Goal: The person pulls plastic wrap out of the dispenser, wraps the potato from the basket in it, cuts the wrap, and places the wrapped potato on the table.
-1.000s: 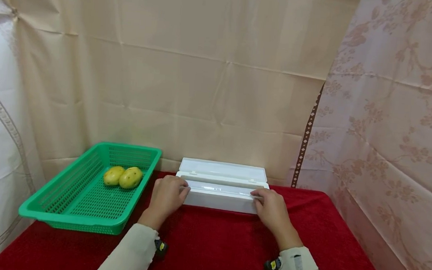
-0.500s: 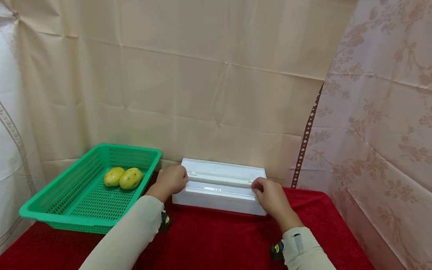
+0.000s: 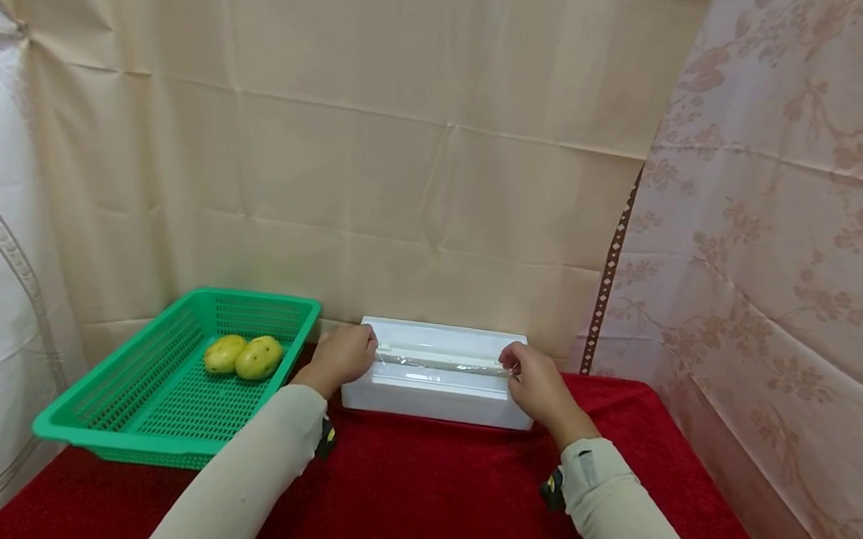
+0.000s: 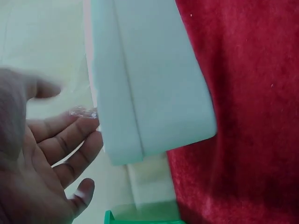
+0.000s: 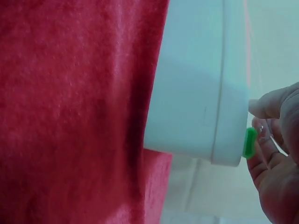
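Head view: clear film (image 3: 440,366) stretches between the left hand (image 3: 345,354) and the right hand (image 3: 536,384) above an opened white box (image 3: 429,405) at the table's (image 3: 431,487) far edge. The right fingers (image 5: 266,151) pinch it; film touches the left fingers (image 4: 65,142) (blurred, so I cannot tell whether they grip). Two yellow fruits (image 3: 258,358) lie in a green basket (image 3: 164,444) by the far left corner.

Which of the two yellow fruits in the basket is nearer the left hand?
The right fruit in the head view: it sits on the side toward the left hand; the left fruit lies beyond it, farther away.
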A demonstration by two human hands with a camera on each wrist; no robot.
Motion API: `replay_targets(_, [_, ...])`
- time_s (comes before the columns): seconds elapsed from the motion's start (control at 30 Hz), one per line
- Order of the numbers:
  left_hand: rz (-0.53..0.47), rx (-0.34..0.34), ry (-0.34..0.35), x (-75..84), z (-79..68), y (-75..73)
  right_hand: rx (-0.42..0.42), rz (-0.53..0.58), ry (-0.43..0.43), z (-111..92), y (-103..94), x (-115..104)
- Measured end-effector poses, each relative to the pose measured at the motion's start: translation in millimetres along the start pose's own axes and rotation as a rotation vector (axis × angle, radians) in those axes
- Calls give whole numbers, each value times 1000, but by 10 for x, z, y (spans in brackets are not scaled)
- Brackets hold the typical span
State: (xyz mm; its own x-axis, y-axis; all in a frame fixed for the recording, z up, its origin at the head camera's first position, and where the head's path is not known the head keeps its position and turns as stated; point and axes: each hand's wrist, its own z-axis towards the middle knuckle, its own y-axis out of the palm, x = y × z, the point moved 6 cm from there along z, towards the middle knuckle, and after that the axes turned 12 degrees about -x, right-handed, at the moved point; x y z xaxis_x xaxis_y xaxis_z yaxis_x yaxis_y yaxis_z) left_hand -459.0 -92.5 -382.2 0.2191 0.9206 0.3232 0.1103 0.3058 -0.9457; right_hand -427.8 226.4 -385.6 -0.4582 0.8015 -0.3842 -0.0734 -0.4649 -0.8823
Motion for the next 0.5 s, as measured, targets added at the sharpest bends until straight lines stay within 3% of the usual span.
replay_targets(0.2, [39,-21,43,18,5,-6,-14,-37,77,-17,-87,94])
replay_targets(0.5, [64,-57,36,-21,-19,-118,-113,-67,74,-59,-211,205])
